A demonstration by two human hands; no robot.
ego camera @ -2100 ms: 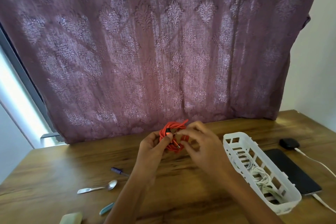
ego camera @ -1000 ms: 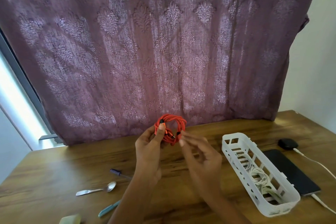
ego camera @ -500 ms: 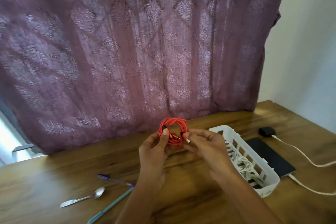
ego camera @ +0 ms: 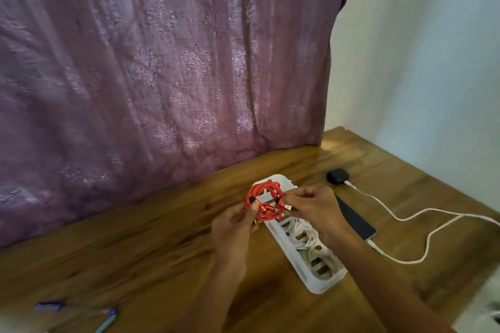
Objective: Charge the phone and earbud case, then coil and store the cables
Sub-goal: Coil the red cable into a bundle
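A coiled red cable is held upright over the far end of a white slotted basket. My left hand pinches the coil's lower left side. My right hand grips its right side by a connector end. White coiled cables lie inside the basket. Right of the basket, a dark phone lies flat with a white cable plugged into its near end. A black earbud case sits farther back, with another white cable attached.
The wooden table runs up to a purple patterned curtain at the back and a white wall at the right. Two pens lie near the table's front left corner.
The view has swung right, and both hands carried the red coil right, from the table's middle to above the basket's far end. My right hand went from loose fingers to gripping the connector end.
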